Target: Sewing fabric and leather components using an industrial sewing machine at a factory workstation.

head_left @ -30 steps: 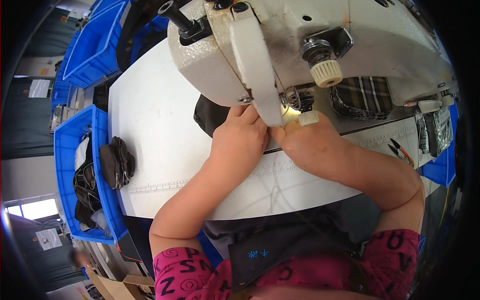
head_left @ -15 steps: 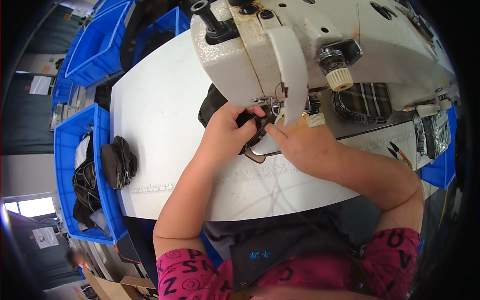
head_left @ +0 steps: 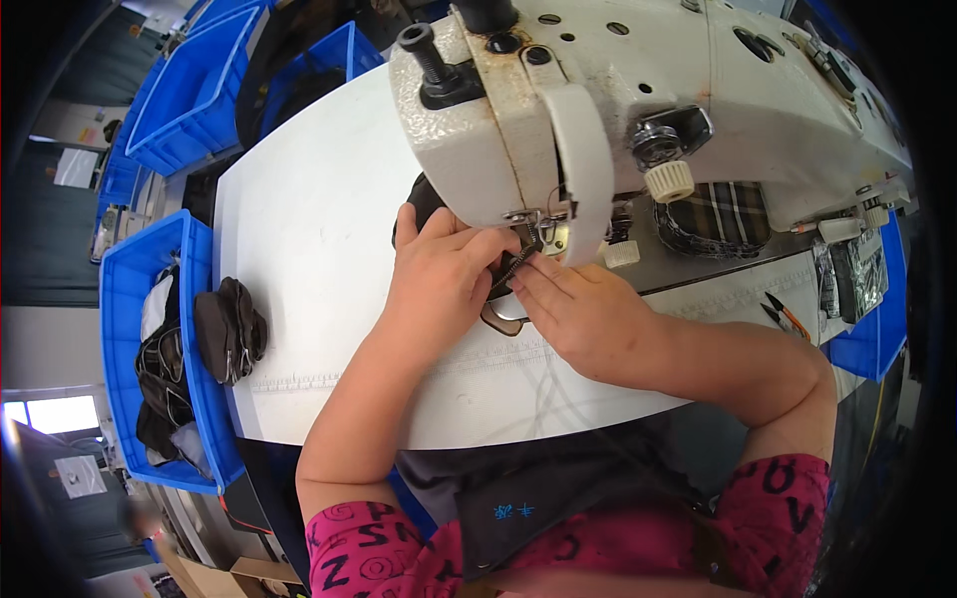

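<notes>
Two hands meet under the head of the sewing machine, pressing a dark piece with a zipper flat on the white table. The left hand lies over the dark fabric, fingers together and curled down onto it, the fingertips just beside the needle area. The right hand rests flat, fingers together and extended, their tips pinning the zipper edge against the bed.

To do this well, I judge both hands should keep the piece taut and flat, feeding evenly, with the fingertips kept clear of the needle, which is hidden behind the machine's face.

Room is tight: the machine head overhangs the hands closely. Open table lies to the left, up to a small dark stack at the table's edge, which overlaps the rim of a blue bin. Plaid fabric sits behind the machine, well apart.
</notes>
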{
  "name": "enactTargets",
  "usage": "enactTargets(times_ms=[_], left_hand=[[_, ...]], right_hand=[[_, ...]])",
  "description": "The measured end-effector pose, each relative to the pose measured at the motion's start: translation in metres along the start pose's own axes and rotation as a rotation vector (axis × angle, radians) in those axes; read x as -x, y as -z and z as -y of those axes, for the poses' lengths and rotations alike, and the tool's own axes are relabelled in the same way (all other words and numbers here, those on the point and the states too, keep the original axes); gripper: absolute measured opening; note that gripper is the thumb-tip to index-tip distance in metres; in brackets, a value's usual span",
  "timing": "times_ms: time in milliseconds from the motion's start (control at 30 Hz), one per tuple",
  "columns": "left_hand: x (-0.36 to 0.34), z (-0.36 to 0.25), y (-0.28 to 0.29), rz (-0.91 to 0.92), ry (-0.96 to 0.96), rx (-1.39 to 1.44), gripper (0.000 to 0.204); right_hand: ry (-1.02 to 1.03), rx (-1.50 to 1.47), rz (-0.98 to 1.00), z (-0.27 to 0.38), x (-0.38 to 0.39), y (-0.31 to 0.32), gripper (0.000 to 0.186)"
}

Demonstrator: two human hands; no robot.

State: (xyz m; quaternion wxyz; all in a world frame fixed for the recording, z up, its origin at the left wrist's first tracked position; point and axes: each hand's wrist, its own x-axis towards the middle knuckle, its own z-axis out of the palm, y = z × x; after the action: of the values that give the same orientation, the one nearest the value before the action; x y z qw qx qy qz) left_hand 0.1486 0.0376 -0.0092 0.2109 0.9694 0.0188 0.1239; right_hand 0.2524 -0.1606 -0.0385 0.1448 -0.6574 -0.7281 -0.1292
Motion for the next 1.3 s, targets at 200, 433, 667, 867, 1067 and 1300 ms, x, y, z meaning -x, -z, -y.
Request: enactTargets(times_ms=[200,433,667,867,1067,1300], left_hand=[[0.001,-0.014,0.013,0.161,-0.028,0.023,0.022],[0.012,0.001,0.008,0.301,0.250,0.612,0.034],[0.006,-0.021,-0.019,-0.011,-0.078,-0.037,0.047],[-0.006,-0.024,-0.026,-0.266,-0.126,-0.290,0.028],[-0.007,-0.020,-0.022,-0.215,-0.198,-0.142,0.022],[-0.006,-0.022,-0.012,-0.063,-0.194,-0.146,0.027]], right_hand=[[-0.034,-0.009,-0.062,0.000,0.003,-0.002,0.041],[0.024,-0.001,-0.077,-0.001,0.003,-0.005,0.027],[-0.025,-0.022,-0.005,0.006,0.005,-0.001,0.032],[-0.028,-0.055,0.024,0.006,0.005,-0.001,0.033],[-0.028,-0.050,0.055,0.010,0.007,0.002,0.037],[0.025,0.070,-0.158,0.008,0.006,-0.003,0.036]])
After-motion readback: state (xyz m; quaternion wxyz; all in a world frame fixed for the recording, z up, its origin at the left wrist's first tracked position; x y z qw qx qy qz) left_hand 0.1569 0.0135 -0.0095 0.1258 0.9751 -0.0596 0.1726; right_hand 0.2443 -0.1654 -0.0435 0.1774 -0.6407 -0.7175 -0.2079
